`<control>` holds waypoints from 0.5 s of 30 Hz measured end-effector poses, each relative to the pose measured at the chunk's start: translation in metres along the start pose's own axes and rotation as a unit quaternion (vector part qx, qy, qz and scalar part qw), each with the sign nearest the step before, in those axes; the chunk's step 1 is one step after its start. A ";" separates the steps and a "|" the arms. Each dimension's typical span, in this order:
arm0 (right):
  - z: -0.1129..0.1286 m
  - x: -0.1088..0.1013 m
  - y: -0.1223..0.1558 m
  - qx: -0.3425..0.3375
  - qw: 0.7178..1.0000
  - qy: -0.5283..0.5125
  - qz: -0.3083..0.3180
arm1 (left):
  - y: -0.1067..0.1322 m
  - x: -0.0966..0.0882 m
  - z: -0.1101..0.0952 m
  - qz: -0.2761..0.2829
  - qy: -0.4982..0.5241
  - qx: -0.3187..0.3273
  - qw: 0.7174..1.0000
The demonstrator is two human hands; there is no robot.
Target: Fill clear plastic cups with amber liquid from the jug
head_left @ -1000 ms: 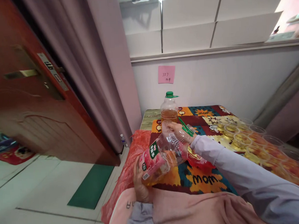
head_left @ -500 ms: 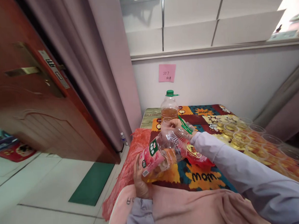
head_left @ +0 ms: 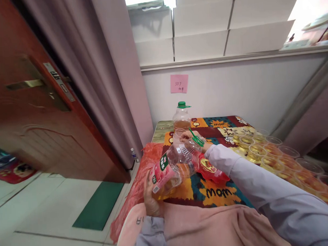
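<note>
My left hand [head_left: 151,198] is closed around the lower part of a large clear bottle [head_left: 166,173] with a pink label and yellowish liquid. The bottle tilts to the right, its neck with a green ring [head_left: 197,140] in front of my right wrist. Behind the neck, my right hand [head_left: 190,135] is closed, fingers pinching a clear plastic cup [head_left: 179,133], partly hidden. Fine ridges like nested cup rims [head_left: 187,151] show through or behind the bottle. A red packet [head_left: 212,170] lies on the table beside it.
A second bottle [head_left: 181,118] with a green cap stands at the back. Several filled clear cups [head_left: 263,147] crowd the right side of the table. Red netting [head_left: 146,160] drapes over the left edge. A wooden door [head_left: 58,135] stands at the left.
The view has shifted slightly. My right hand's fingers now show more clearly at the cup behind the bottle neck. My left hand still holds the tilted bottle.
</note>
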State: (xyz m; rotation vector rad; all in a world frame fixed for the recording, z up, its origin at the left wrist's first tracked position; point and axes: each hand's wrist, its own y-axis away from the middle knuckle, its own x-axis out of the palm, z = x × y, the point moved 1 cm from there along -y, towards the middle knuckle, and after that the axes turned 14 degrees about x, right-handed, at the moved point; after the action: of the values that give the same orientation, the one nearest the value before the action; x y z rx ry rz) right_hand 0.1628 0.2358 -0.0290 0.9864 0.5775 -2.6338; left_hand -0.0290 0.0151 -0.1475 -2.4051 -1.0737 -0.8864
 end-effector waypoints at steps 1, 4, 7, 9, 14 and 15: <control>0.001 0.002 -0.002 -0.003 1.000 0.000 0.000 | 0.000 0.001 0.000 -0.003 -0.002 0.002 1.000; 0.004 0.006 -0.006 -0.016 1.000 -0.003 0.001 | 0.002 0.002 -0.002 -0.010 -0.007 0.000 1.000; 0.007 0.006 -0.009 -0.029 0.999 -0.018 -0.017 | 0.002 0.003 -0.003 -0.007 -0.005 0.000 1.000; 0.009 0.001 -0.010 -0.037 0.998 -0.034 -0.044 | 0.002 0.002 -0.002 -0.003 -0.006 0.004 1.000; 0.000 -0.034 0.004 -0.037 0.986 -0.077 -0.144 | -0.002 -0.002 0.003 0.007 -0.013 0.020 1.000; -0.006 -0.043 0.013 -0.036 0.982 -0.079 -0.170 | -0.003 -0.003 0.004 0.010 -0.015 0.021 1.000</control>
State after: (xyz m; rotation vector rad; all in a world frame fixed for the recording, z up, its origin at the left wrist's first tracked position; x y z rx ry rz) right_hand 0.2029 0.2319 -0.0075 0.6986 0.8617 -2.9273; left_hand -0.0307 0.0178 -0.1524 -2.3973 -1.0660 -0.8163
